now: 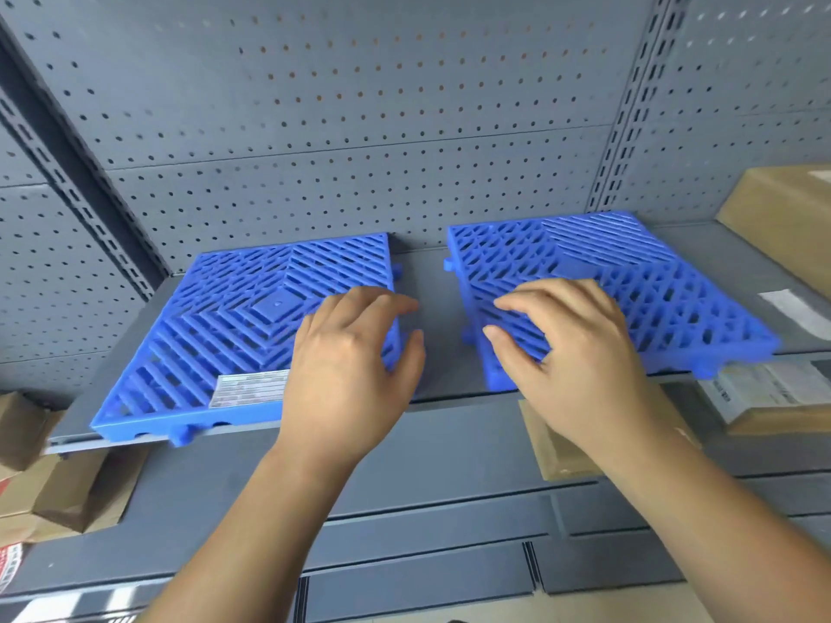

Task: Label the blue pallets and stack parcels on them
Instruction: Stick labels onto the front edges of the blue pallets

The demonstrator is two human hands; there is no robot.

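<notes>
Two blue plastic grid pallets lie side by side on a grey shelf (429,281), with a gap between them. The left pallet (234,321) carries a white printed label (249,388) near its front edge. The right pallet (652,281) shows no label and juts past the shelf's front edge on the right. My left hand (346,366) rests on the left pallet's right side, fingers relaxed and slightly bent. My right hand (571,348) lies on the right pallet's front left part, fingers spread and bent onto the grid.
A grey pegboard wall (359,119) backs the shelf. Cardboard parcels sit at the far right on the shelf (778,209), below its right end (773,397), under my right wrist (557,451), and at the lower left (67,492). Lower grey shelves (449,532) run beneath.
</notes>
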